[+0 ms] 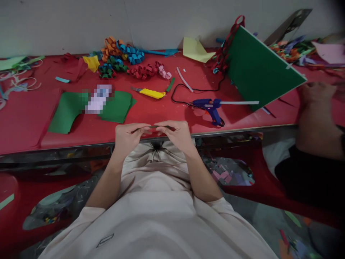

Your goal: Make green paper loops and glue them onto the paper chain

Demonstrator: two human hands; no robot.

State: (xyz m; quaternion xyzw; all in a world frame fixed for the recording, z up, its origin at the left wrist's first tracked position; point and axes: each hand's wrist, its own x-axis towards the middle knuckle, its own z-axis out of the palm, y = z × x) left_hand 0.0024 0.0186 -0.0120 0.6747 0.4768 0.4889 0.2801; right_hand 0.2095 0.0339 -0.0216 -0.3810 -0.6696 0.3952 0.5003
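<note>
At the table's front edge, my left hand (128,137) and my right hand (176,133) pinch a thin dark green paper strip (153,126) between thumbs and fingers. The strip is seen almost edge-on, and the fingers hide much of it. Beyond my hands lies a yellow utility knife (152,94). A blue glue gun (208,106) with a white glue stick in its back rests to the right of my right hand, a small red light showing on it. Green paper sheets (115,109) lie to the left of my left hand.
Curled paper chains (141,72) lie at the back of the red table (159,108). A green board (261,68) leans at the right, near another person's arm (314,118). Red sheets (24,118) are stacked at the left. A black cord (174,91) loops behind the glue gun.
</note>
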